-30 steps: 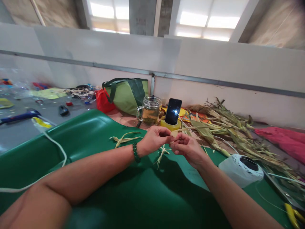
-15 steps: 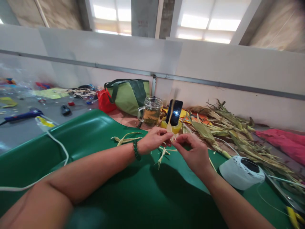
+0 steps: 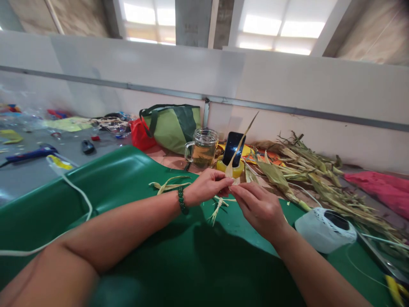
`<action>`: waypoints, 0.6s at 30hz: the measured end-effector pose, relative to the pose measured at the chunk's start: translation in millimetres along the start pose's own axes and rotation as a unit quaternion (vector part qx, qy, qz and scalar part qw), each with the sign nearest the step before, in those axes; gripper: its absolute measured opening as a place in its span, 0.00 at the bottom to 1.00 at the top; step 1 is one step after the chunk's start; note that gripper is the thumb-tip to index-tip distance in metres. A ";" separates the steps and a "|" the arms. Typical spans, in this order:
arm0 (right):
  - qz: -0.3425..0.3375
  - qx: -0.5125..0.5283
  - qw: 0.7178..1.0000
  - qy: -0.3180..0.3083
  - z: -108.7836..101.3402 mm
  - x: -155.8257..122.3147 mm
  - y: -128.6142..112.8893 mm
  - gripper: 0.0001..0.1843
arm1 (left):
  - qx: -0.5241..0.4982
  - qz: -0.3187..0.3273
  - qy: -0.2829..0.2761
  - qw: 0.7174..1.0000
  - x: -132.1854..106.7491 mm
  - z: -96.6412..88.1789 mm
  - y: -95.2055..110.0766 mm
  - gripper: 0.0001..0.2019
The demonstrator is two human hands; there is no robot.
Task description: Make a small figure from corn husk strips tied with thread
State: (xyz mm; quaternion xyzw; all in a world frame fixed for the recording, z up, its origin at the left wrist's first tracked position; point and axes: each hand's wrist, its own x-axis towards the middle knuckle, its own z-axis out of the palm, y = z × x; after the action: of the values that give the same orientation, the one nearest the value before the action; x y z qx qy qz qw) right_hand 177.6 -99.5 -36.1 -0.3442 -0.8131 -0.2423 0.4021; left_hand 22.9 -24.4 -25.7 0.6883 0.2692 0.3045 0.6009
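1. A green sheet (image 3: 115, 175) spreads beneath the fingers and out to both sides.
2. Right of the fingers and beyond them lies a heap of dried husks (image 3: 297, 166).
3. A green bag (image 3: 172, 130) stands beyond the fingers, to their left.
4. A white-wrapped roll (image 3: 315, 232) sits right of the fingers, well apart from them.
5. The right hand (image 3: 260, 209) has its thumb and fingers pinched together at the base of a husk strip.
6. The left hand (image 3: 207, 187) grips that same base between thumb and fingers, its fingertips just beside the right's.
7. A glass mug (image 3: 204, 151) stands just beyond the left fingers.
8. The husk strip (image 3: 229, 172) rises from both sets of fingertips, tapering up and rightward in front of a phone (image 3: 229, 147).
9. Loose husk pieces (image 3: 166, 186) lie left of the left fingers.
10. A small tied husk piece (image 3: 219, 205) lies just below the fingertips, nearer the person.
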 end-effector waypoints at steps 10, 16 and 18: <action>0.161 0.117 0.976 -0.093 0.7 -2.7 10.1 0.08 | -0.020 -0.008 0.025 0.999 0.0 -0.8 0.9 0.13; 0.175 0.060 0.963 -0.197 -30.9 6.6 9.5 0.09 | -0.024 -0.030 -0.039 0.999 -6.1 4.1 3.2 0.13; 0.208 -0.005 0.958 -0.195 -57.4 8.3 1.8 0.08 | -0.033 -0.039 -0.046 0.998 -10.1 6.7 8.5 0.13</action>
State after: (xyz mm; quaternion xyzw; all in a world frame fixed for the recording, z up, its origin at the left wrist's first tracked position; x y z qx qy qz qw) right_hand 203.2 -133.9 3.1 -0.5482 -0.7851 -0.0853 0.2752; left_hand 21.1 -37.4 -18.9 0.6707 0.2575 0.2572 0.6463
